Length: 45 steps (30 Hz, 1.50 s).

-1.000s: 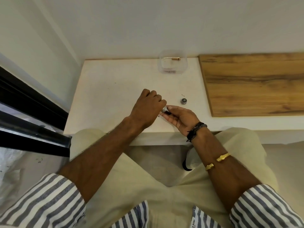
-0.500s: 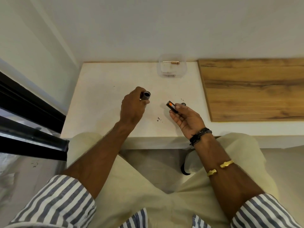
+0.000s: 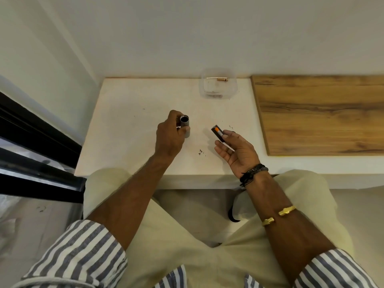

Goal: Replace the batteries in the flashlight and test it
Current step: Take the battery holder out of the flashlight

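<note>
Seated person, striped sleeves [image 3: 83, 252] nearest, both forearms reaching out over the lap to a white table [image 3: 124, 125]. Left hand [image 3: 169, 138] is curled round the flashlight [image 3: 185, 126], holding the tube about upright just above the table, its open dark mouth facing up; no cap on it. Right hand [image 3: 239, 150], palm up, pinches one battery [image 3: 218, 133], black with an orange band, between thumb and fingertips, tilted toward the flashlight but well apart from it. Dark specks [image 3: 200, 152] lie on the table between the hands. Further back, a clear tub [image 3: 218, 88] sits at the wall edge with a small copper-coloured piece inside; a wooden board [image 3: 320, 113] lies to its right. Judged stage: tube opened, cell out. Whether the battery in hand is spent or fresh cannot be told. Left to do: load a fresh cell, cap the tube, switch on. The cap itself is not clearly seen.
</note>
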Each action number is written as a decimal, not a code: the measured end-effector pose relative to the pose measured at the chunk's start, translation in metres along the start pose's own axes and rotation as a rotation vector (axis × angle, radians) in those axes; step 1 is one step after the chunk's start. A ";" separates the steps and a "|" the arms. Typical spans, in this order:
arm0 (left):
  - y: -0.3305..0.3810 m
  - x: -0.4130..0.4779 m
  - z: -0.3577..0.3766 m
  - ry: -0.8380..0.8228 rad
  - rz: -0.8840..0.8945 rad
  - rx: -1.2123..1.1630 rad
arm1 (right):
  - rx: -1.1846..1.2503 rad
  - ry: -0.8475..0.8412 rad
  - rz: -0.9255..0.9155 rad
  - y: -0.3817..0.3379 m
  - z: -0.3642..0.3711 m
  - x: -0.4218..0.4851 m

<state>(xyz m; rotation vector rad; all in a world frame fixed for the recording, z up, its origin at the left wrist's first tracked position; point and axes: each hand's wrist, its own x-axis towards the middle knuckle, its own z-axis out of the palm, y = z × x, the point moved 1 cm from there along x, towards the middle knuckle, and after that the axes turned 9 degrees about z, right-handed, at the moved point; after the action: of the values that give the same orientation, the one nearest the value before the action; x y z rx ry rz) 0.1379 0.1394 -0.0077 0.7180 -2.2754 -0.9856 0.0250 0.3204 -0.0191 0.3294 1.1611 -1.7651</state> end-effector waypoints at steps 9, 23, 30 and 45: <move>0.015 -0.015 -0.014 0.204 0.060 0.003 | -0.096 -0.020 -0.016 -0.002 0.003 -0.009; 0.036 -0.053 -0.004 -0.006 0.057 -0.231 | -0.363 -0.158 0.005 0.007 0.014 -0.021; 0.032 -0.059 -0.003 -0.028 0.125 -0.166 | -0.677 0.021 -0.171 0.011 0.019 -0.020; 0.035 -0.060 0.001 -0.183 0.314 0.054 | -0.746 0.072 -0.134 0.013 0.020 -0.020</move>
<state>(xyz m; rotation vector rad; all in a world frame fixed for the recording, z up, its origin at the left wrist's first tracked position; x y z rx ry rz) 0.1707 0.1997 0.0024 0.2851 -2.4829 -0.8716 0.0512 0.3142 -0.0028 -0.1384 1.8228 -1.3097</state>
